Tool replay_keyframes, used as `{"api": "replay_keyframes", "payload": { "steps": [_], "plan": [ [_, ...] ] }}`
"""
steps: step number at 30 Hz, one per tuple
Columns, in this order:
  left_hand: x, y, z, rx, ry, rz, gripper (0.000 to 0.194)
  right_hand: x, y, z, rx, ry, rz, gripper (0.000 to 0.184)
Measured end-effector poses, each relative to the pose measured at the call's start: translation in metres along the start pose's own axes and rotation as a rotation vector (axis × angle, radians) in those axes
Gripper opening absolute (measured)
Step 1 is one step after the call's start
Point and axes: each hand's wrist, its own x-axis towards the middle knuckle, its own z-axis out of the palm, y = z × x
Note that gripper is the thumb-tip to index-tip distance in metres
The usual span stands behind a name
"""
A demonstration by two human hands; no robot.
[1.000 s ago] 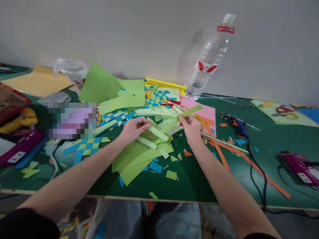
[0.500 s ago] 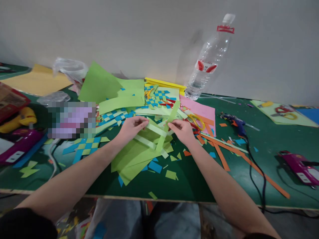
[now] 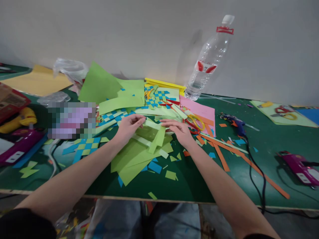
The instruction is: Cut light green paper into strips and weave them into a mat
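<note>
My left hand (image 3: 131, 128) pinches the left end of a pale green paper strip (image 3: 152, 125) between thumb and fingers. A brighter green paper strip (image 3: 159, 137) crosses it at the right, its upper part folded over. At that fold is my right hand (image 3: 178, 130), fingers pressed together with the strip's top edge at their tips. Another pale strip (image 3: 142, 140) runs lower down and passes under the green strip. Green paper sheets (image 3: 136, 161) lie on the table below both hands.
Blue-green woven paper (image 3: 87, 146) and scraps surround the work. Scissors (image 3: 196, 122), orange strips (image 3: 220, 156) and a glue gun (image 3: 234, 124) lie to the right. A tilted clear bottle (image 3: 209, 63) stands behind. Purple power boxes (image 3: 300, 169) sit on the table's sides.
The green strip's upper end, which stuck up past my right hand, is now folded down toward me. My right fingers have moved slightly left onto the fold.
</note>
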Motion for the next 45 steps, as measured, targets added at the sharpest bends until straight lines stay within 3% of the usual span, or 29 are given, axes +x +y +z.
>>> {"api": "replay_keyframes", "payload": {
  "steps": [5,12,18,25,31,34,39,42,45],
  "plan": [
    [-0.001,0.003,0.001,-0.047,-0.005,-0.006,0.017,0.002,0.004,0.004,0.016,0.043,0.067,0.024],
    [0.000,0.000,0.002,-0.130,-0.001,0.046,0.026,0.004,0.013,0.007,0.126,0.052,0.162,0.055],
    [0.001,-0.007,0.001,-0.177,0.014,0.085,0.027,0.004,0.011,0.007,0.103,0.071,0.227,0.051],
    [-0.001,-0.002,0.001,-0.184,0.024,0.073,0.026,0.007,0.014,0.005,0.158,0.242,0.270,0.042],
    [-0.002,-0.007,-0.001,-0.112,-0.125,0.047,0.031,0.009,0.019,0.003,0.284,0.345,0.249,0.035],
    [-0.005,-0.006,-0.001,-0.118,-0.158,0.073,0.036,0.008,0.010,0.002,0.428,0.257,0.324,0.034],
    [-0.011,0.007,0.000,0.010,-0.279,0.186,0.040,0.001,-0.002,0.005,0.524,-0.076,0.505,0.035],
    [-0.015,0.013,0.002,0.057,-0.399,0.160,0.046,-0.001,-0.003,0.009,0.461,-0.146,0.526,0.034],
    [-0.019,0.019,0.004,0.121,-0.429,0.131,0.042,-0.001,-0.004,0.012,0.425,-0.141,0.506,0.034]
  ]
}}
